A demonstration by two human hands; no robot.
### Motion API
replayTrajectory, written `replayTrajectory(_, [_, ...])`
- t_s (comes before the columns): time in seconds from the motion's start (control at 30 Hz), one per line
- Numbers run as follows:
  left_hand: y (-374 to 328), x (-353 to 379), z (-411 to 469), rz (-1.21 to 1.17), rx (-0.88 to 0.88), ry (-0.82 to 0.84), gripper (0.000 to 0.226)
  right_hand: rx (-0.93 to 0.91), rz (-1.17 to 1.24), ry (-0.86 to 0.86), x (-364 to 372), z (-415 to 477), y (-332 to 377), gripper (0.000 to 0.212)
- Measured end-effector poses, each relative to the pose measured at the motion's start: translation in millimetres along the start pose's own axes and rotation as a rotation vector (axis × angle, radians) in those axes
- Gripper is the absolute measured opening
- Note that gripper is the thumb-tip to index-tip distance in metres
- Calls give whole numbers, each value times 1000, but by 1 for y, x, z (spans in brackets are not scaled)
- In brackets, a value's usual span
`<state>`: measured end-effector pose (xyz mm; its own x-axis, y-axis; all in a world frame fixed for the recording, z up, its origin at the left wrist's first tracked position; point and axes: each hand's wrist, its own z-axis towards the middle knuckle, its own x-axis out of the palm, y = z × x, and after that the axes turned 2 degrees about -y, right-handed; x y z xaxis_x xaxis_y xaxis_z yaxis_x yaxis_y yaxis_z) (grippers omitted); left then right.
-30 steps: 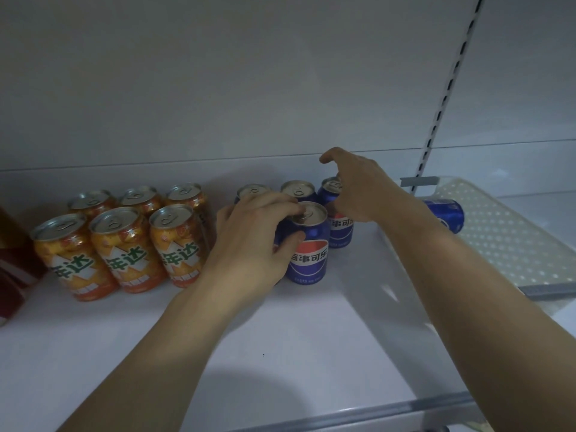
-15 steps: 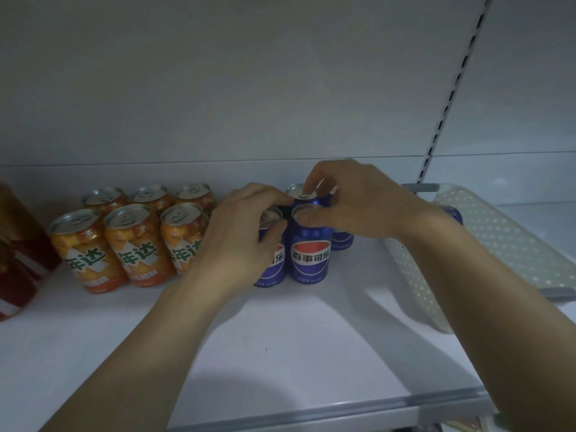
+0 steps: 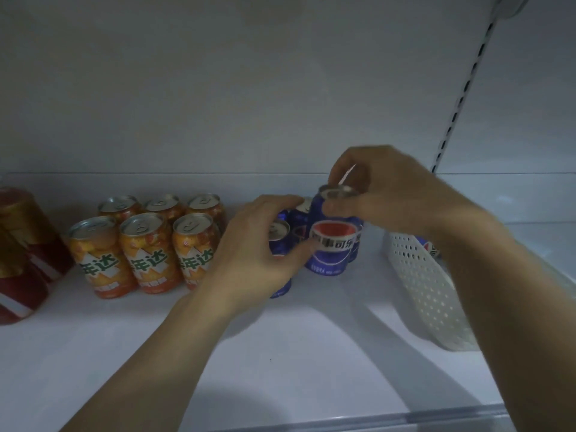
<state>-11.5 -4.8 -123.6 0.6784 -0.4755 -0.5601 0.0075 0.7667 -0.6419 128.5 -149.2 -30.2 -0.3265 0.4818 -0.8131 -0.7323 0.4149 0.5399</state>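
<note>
**On a white shelf, 2 hands on blue cans**

At the middle of the white metal shelf (image 3: 280,353), the right hand (image 3: 383,194) pinches the silver rim of a blue aluminium cola can (image 3: 332,251). Just beside it, the left hand (image 3: 258,254) curls round a second blue cola can (image 3: 278,232). 6 orange soda cans (image 3: 149,244) stand to the left, with red cans (image 3: 21,269) beyond. A white perforated plastic basket (image 3: 427,285) sits on the right.

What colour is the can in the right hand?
The can is blue with red and white; head view.
</note>
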Motion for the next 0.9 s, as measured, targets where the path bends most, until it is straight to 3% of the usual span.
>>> replayTrajectory(0.07, [-8,-1,-2,-46,-5,49,75,-8,161,-69,-16,-5,8,28])
replayTrajectory(0.2, [-23,4,-4,-204,24,6,86,-62,388,-194,-20,-8,19,15])
replayTrajectory(0.3, [-26,7,-6,-335,25,-113,86,-132,436,-253,-6,-3,22,8])
replayTrajectory(0.43, [-33,8,-6,-458,-21,-187,87,-206,602,-241,10,3,24,14])
replayTrajectory(0.73, [-36,5,-7,-535,-70,-325,93,-329,786,-343,28,12,47,15])
replayTrajectory(0.9, [-30,1,-5,-560,-103,-373,96,-355,849,-312,36,21,56,16])
